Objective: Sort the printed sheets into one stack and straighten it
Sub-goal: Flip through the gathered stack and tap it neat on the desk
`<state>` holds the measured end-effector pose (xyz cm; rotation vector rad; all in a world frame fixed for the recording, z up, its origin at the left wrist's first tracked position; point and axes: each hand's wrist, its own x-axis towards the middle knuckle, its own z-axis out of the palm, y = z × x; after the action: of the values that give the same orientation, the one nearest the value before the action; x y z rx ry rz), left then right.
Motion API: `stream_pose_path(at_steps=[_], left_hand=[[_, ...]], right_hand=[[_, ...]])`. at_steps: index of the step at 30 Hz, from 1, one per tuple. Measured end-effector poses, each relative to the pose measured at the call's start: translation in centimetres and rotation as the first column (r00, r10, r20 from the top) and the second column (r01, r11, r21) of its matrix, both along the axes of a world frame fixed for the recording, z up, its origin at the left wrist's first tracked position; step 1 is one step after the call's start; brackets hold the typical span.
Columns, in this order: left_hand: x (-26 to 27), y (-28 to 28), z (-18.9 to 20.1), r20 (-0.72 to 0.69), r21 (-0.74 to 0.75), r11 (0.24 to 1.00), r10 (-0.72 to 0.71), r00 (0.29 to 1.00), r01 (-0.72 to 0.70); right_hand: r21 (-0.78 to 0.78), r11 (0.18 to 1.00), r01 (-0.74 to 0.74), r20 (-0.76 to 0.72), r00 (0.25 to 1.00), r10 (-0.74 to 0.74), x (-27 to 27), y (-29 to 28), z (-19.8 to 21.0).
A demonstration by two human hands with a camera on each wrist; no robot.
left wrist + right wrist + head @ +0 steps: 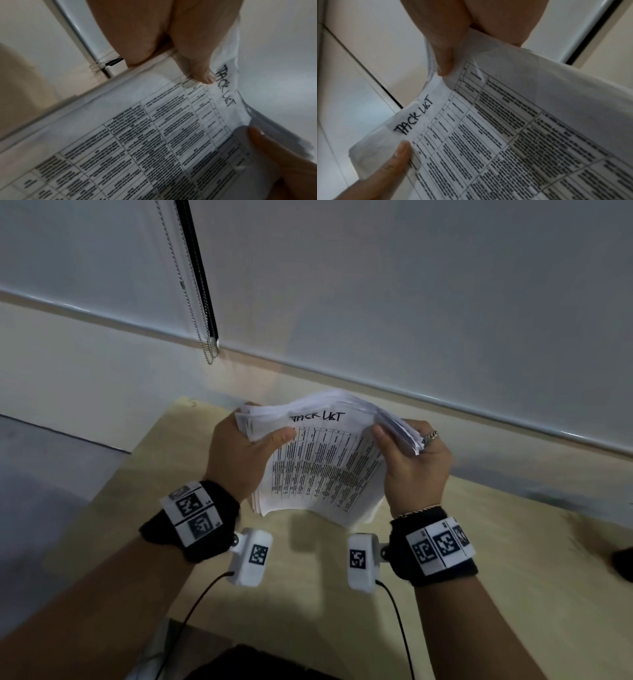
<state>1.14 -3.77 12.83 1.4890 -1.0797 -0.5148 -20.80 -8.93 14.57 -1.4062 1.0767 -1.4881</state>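
The stack of sheets [322, 463] is held above the surface [513, 559], long axis running near to far, handwritten heading far. Left hand [239, 453] and right hand [414, 463] grip its far corners, thumbs on top.

One paper stack [318, 460], two hands [239, 453].

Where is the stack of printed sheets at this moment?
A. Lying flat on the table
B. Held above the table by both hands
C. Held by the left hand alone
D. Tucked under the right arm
B: the left hand and right hand each grip a side of the stack of sheets, lifted above the table.
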Motion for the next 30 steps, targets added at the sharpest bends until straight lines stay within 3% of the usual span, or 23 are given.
stream_pose_path(at_steps=[6,11,15,19,22,25,27,30], left_hand=[[0.3,0.3,0.0,-0.018,-0.041,0.999,0.015,1.000,-0.016],[-1.8,0.0,2.1,-0.155,-0.251,0.967,-0.005,0.988,-0.034],[-2.8,-1.1,3.0,-0.188,-0.220,0.961,0.124,0.974,-0.165],[-2.2,-2.0,3.2,-0.243,-0.238,0.950,0.143,0.959,-0.202],[-2.0,-2.1,3.4,-0.214,-0.262,0.954,0.088,0.973,-0.144],[-0.8,-1.8,2.8,-0.142,-0.201,0.979,-0.067,0.988,0.037],[0.1,-1.7,2.6,0.003,-0.083,0.993,-0.088,0.996,0.088],[0.9,-1.3,3.2,0.169,-0.055,0.997,-0.046,0.985,0.056]], right_hand=[[0.004,0.999,0.036,0.018,0.999,-0.036,-0.1,0.4,0.5],[-0.036,0.991,0.127,0.063,0.990,-0.125,1.1,0.4,1.4],[-0.033,0.979,0.202,0.051,0.979,-0.200,1.2,0.0,1.5],[-0.064,0.980,0.189,0.045,0.981,-0.186,1.3,0.1,1.6],[-0.040,0.984,0.174,0.068,0.983,-0.171,1.0,0.1,1.4],[-0.010,0.999,0.049,0.012,0.999,-0.049,0.2,0.0,0.6],[-0.012,1.000,0.005,-0.109,0.994,-0.007,0.0,-0.3,0.2],[-0.052,0.999,0.007,-0.074,0.997,-0.010,-0.4,-0.7,0.4]])
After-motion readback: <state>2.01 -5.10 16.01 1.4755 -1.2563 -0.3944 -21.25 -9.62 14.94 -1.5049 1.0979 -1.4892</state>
